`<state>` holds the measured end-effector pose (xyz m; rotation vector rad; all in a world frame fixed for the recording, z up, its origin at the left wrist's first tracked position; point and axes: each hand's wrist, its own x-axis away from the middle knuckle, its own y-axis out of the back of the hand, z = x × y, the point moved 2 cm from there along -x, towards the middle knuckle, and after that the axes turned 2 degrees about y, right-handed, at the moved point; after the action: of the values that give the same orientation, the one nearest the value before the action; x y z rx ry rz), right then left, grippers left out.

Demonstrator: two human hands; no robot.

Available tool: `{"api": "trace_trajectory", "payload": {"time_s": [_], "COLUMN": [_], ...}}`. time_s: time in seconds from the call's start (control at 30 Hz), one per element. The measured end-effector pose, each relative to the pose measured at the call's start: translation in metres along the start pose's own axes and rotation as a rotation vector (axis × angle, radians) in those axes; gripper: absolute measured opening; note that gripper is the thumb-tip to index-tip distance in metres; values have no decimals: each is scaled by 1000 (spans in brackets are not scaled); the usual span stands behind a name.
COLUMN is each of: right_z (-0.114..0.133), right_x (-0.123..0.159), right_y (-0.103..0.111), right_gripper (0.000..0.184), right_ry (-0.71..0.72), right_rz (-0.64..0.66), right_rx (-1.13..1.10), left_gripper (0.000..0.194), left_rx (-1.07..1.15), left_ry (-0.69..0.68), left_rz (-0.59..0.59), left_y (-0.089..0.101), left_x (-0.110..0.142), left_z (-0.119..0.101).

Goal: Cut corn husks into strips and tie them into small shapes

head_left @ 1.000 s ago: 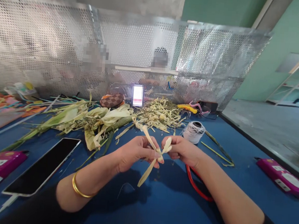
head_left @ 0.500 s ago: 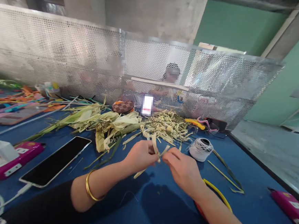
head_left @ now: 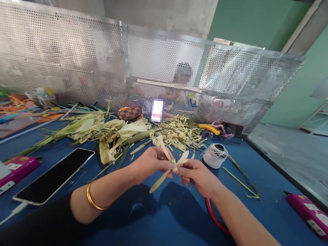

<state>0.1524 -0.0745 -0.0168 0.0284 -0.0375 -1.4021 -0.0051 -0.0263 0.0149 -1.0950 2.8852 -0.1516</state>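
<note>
My left hand (head_left: 151, 163) pinches a small bundle of pale corn husk strips (head_left: 164, 149) above the blue table. From the other side, my right hand (head_left: 195, 173) grips the same bundle with thumb and fingers. Strips stick out upward and down to the lower left; the middle, where they cross, is partly covered by my fingertips. Beyond my hands lie a heap of shredded husk (head_left: 181, 134) and whole corn husks (head_left: 126, 131). A spool of white thread (head_left: 215, 156) stands just past my right hand.
A phone (head_left: 54, 175) on a charging cable and a magenta power strip (head_left: 18, 170) lie left. Another power strip (head_left: 311, 216) is at right. A red cord (head_left: 213, 218) curves under my right forearm. A perforated metal screen (head_left: 163, 58) stands behind, with people beyond it.
The view has shifted slightly. My right hand has turned, its fingers now closer to the left at the bundle. The husk strips are spread wider, one pointing down to the lower left.
</note>
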Motion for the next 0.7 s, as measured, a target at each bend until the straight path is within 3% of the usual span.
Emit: {"api": "trace_trajectory", "payload": {"time_s": [0.1,0.2,0.3,0.4,0.5,0.6,0.7], "right_z": [-2,8,15,17,21,21,13], "right_x": [4,12,19,21,17,9,0], "right_y": [-7,-13,-18,-16,-5,7,13], "right_gripper": [23,14,22,27,22,16,18], "right_ry": [29,354,633,721,667,511,288], "right_rz": [-108,-239,-224,-190,-184,-98,-21], "right_rx": [156,672,1075,1235,1147,863,519], "left_gripper": [13,10,9,8,9,13,16], "left_rx": [-65,-146,-241,-372,-427,-266,-102], "left_ry": [-48,-29,-36,-8,102,159,130], "left_rz": [-224,-346,-329,-216,-28,239,318], "left_y": [6,9,11,11,7,-3,-8], "left_x": [-4,-8,-11,-11,-8,-1,3], "left_z": [0,5,12,18,22,18,9]}}
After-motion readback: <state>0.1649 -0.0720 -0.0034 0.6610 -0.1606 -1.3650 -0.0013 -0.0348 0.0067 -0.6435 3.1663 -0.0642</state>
